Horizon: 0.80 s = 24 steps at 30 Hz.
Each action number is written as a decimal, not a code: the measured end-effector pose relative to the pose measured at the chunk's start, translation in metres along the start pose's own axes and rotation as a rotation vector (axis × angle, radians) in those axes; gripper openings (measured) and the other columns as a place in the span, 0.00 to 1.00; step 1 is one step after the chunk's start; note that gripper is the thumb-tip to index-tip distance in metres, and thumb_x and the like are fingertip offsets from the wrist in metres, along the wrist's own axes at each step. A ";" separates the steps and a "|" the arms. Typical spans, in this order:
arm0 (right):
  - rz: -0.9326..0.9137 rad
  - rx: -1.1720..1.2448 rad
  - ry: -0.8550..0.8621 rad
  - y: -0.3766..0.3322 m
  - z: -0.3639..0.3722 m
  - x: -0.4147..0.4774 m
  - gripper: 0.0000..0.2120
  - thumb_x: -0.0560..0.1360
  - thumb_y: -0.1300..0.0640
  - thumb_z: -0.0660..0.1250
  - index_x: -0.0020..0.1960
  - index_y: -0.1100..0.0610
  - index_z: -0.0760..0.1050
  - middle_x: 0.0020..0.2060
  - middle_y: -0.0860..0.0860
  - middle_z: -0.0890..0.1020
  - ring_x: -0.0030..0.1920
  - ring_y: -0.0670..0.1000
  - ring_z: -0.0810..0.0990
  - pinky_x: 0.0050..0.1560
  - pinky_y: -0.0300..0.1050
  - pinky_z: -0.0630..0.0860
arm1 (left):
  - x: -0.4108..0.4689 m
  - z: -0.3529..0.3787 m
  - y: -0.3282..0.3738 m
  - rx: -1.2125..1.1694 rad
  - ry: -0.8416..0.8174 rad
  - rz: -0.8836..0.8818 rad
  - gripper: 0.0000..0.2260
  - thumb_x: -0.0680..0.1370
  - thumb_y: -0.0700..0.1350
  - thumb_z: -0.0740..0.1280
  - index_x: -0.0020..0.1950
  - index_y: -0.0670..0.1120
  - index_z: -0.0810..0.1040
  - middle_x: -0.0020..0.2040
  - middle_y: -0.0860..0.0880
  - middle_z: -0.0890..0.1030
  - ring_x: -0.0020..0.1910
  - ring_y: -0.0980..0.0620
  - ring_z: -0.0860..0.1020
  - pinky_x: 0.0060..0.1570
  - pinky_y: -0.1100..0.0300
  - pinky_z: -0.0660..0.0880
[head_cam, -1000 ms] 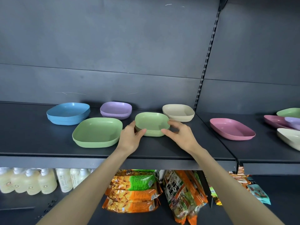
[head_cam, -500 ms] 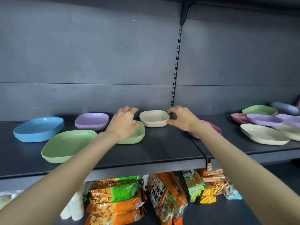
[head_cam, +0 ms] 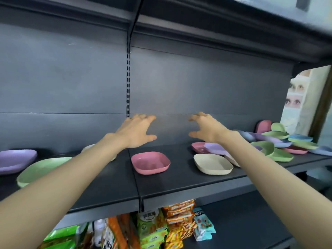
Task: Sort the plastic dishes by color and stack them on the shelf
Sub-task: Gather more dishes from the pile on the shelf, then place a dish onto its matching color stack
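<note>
Both of my hands hover in the air above the dark shelf, holding nothing. My left hand has spread fingers, above and left of a pink dish. My right hand is also spread, above a cream dish and a pink dish with a purple one lying on it. At the left lie a large green dish and a purple dish; my left forearm hides part of a cream dish. A mixed heap of dishes lies at the right.
Snack packets fill the lower shelf below. A perforated upright divides the grey back panel. Another shelf runs overhead. At the far right is a poster with eyes.
My hands let go of the small green dish and moved right and up. The view swung right, so the blue and small green dishes left the frame and the mixed heap came in.
</note>
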State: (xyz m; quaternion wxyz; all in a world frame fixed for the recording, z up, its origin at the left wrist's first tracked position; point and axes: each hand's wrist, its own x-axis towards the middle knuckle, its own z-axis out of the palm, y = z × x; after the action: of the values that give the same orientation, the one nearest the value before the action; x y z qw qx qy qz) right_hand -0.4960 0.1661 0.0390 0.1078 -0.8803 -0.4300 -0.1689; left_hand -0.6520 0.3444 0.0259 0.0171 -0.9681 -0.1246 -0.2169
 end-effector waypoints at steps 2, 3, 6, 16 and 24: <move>0.012 -0.016 0.006 0.037 -0.004 -0.010 0.27 0.76 0.52 0.67 0.72 0.56 0.64 0.70 0.54 0.66 0.69 0.57 0.63 0.62 0.50 0.68 | 0.013 0.008 0.034 0.004 0.004 0.021 0.30 0.78 0.55 0.64 0.76 0.48 0.57 0.74 0.45 0.64 0.73 0.45 0.61 0.69 0.50 0.60; 0.020 -0.025 0.001 0.055 -0.005 -0.016 0.27 0.76 0.52 0.67 0.72 0.55 0.64 0.70 0.54 0.65 0.69 0.56 0.63 0.61 0.50 0.68 | 0.019 0.013 0.050 0.006 0.003 0.030 0.30 0.78 0.55 0.64 0.76 0.48 0.57 0.74 0.45 0.64 0.72 0.45 0.61 0.68 0.50 0.60; 0.039 -0.054 -0.029 0.101 -0.005 -0.029 0.27 0.76 0.52 0.66 0.72 0.56 0.64 0.69 0.54 0.66 0.68 0.57 0.64 0.59 0.50 0.69 | 0.035 0.027 0.092 0.008 -0.025 0.048 0.30 0.78 0.55 0.64 0.76 0.49 0.57 0.73 0.45 0.65 0.72 0.45 0.62 0.68 0.51 0.59; 0.123 -0.036 -0.048 0.217 -0.005 -0.017 0.27 0.75 0.52 0.68 0.71 0.55 0.65 0.68 0.55 0.68 0.67 0.58 0.66 0.62 0.53 0.69 | 0.121 0.055 0.165 0.013 -0.029 0.132 0.28 0.78 0.55 0.64 0.75 0.48 0.59 0.68 0.46 0.69 0.68 0.46 0.65 0.65 0.53 0.62; 0.136 -0.032 -0.075 0.284 0.028 0.035 0.27 0.75 0.51 0.68 0.71 0.55 0.65 0.65 0.54 0.70 0.65 0.58 0.68 0.62 0.53 0.69 | 0.199 0.112 0.184 -0.104 -0.083 0.147 0.29 0.77 0.56 0.64 0.75 0.49 0.60 0.69 0.47 0.69 0.69 0.47 0.64 0.65 0.53 0.63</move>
State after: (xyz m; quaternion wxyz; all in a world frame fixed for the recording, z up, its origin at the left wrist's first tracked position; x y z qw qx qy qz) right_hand -0.2443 0.0282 0.0143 0.0888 -0.9148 -0.3701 -0.1349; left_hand -0.3854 0.2224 0.0133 -0.0225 -0.9823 -0.0424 -0.1809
